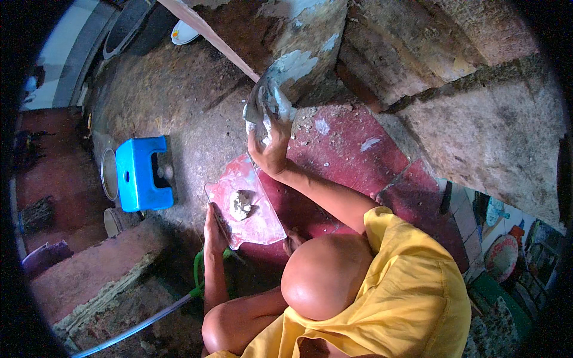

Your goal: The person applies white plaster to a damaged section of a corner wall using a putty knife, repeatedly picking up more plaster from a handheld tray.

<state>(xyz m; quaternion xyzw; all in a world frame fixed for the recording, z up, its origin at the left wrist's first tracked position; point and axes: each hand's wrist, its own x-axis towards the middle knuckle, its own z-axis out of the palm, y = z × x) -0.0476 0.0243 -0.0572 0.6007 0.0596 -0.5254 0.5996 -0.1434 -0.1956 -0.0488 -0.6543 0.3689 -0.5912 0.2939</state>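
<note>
My left hand [213,232] grips the near left edge of a pinkish, putty-smeared board [262,224], some fingers hidden beneath it. A lump of whitish putty [241,205] lies on the board's middle. Stretched forward, my right hand [271,140] is closed on a thin grey scraper [255,107], its fingers coated in white putty. The scraper is up against the lower end of a rough wall corner [286,71], where pale, wet-looking patches show. Its exact shape is partly hidden by the fingers and putty.
A blue plastic stool [140,173] stands at left, beside a raised concrete ledge [113,256]. Crumbs and white smears dot the red floor [352,143]. A clear hose [137,325] with a green end runs along the lower left. Concrete steps [477,131] rise at right.
</note>
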